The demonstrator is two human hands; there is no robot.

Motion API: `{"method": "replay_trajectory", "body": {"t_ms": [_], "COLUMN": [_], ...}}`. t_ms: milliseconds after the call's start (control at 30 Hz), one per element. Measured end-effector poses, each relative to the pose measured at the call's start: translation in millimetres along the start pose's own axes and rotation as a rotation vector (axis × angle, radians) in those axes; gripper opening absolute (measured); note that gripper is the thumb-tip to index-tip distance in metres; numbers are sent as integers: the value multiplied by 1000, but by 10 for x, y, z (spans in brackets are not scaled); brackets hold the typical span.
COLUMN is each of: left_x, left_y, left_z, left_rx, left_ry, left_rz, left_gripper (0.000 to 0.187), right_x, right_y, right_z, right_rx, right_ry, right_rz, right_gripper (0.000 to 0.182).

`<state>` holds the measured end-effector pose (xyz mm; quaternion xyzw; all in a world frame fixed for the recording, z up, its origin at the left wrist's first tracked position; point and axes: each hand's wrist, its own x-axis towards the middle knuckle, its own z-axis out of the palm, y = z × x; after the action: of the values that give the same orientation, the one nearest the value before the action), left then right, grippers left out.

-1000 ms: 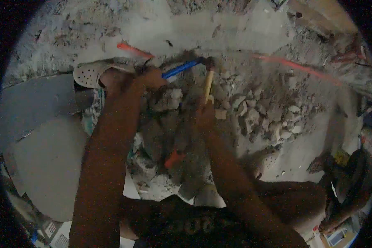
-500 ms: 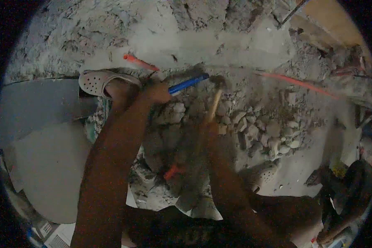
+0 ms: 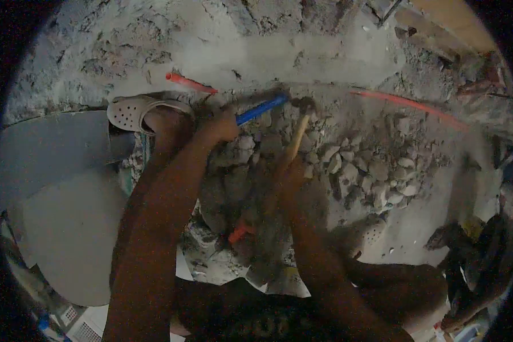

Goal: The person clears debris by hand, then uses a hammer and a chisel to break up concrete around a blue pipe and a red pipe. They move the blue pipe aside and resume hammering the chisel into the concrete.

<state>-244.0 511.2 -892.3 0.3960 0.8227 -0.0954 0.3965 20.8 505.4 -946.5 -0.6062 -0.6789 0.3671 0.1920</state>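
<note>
My left hand (image 3: pixel 224 124) is wrapped round a blue chisel (image 3: pixel 262 110), a straight bar that slants up and to the right. The part of the bar inside the fist is hidden. In my right hand (image 3: pixel 290 171) is the light wooden handle of a hammer (image 3: pixel 300 134). Its dark head is close by the right end of the blue bar, just beyond it in this view. Broken rubble (image 3: pixel 242 145) lies beneath both hands. A red tube (image 3: pixel 191 84) sticks out of the rough ground just past my left hand.
A pile of broken stones (image 3: pixel 365 179) lies right of my right hand. Another red tube (image 3: pixel 410 105) runs along the upper right. A short red piece (image 3: pixel 241 232) lies among rubble between my arms. My feet wear pale clogs (image 3: pixel 131 114). A grey panel (image 3: pixel 57 154) is at left.
The hammer head has shifted slightly right and turned a little at the chisel's end. My left hand keeps its grip on the blue chisel. The whole view has moved slightly.
</note>
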Motion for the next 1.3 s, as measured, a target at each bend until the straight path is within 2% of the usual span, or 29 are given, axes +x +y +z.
{"method": "replay_trajectory", "body": {"t_ms": [33,67,100,167,233,300,333,367,400,433,500,533,600,633,667,700,733,767,800,833,900,933,967,1000,1100,1167,1200,1267,1300], "left_x": [-4,3,-36,-163,-180,-255,-318,-374,-526,-769,-1041,-1095,-974,-700,-554,-566,-598,-614,-605,-572,-378,-187,-102,-151,-606,-698,-590,-778,-1096], "left_y": [28,57,90,130,128,-85,-328,-423,-323,-138,156,289,292,153,60,155,374,469,417,348,90,-195,-374,-398,-339,-610,-894,-960,-667], "left_z": [14,-19,-29,18,-51,-84,-164,-181,-270,-505,-800,-875,-732,-445,-289,-319,-372,-395,-386,-344,-202,-105,-67,-139,-662,-767,-736,-798,-921], "left_rx": [23,49,54,205,220,239,148,54,60,2,-58,-47,-30,-3,25,31,48,63,67,69,70,60,51,52,-32,-53,335,726,643], "left_ry": [22,53,58,118,109,85,133,176,169,-23,-215,-205,-200,75,351,351,263,173,171,218,260,232,205,200,19,-36,-31,-34,85], "left_rz": [-7,-12,-10,35,4,-22,-120,-218,-213,-198,-191,-118,-50,240,528,524,422,320,313,248,183,78,-26,-19,-203,-279,46,362,251], "left_gripper": [37,35,35,37,36,35,37,40,40,43,46,50,54,54,54,54,54,54,54,54,54,52,50,50,46,45,44,44,43], "right_x": [19,60,127,213,393,492,508,501,474,447,415,414,398,431,487,499,512,482,456,448,471,492,543,571,484,451,466,478,494], "right_y": [-110,-243,-464,-505,-400,-116,-43,-23,-22,-20,-46,1,110,288,521,513,483,258,118,205,499,437,268,144,26,46,91,178,203], "right_z": [-83,-180,-344,-415,-396,-281,-285,-357,-426,-496,-575,-545,-472,-383,-278,-263,-262,-443,-536,-462,-312,-361,-457,-537,-632,-570,-515,-474,-476], "right_rx": [47,238,606,653,699,544,494,545,572,597,650,651,448,449,424,415,408,343,274,277,289,285,150,16,179,234,236,203,184], "right_ry": [27,-13,-67,-17,35,14,8,-52,-80,-109,-126,-127,-57,-58,-60,-63,-64,-63,-65,-71,52,50,-69,-184,-116,-78,-70,-61,-63], "right_rz": [52,131,270,193,113,197,226,276,305,336,368,369,498,503,287,179,70,203,335,338,91,99,206,312,257,212,191,163,154], "right_gripper": [30,30,28,29,30,32,33,35,35,36,39,39,40,40,43,44,45,47,49,49,50,50,51,51,54,53,53,53,53]}}
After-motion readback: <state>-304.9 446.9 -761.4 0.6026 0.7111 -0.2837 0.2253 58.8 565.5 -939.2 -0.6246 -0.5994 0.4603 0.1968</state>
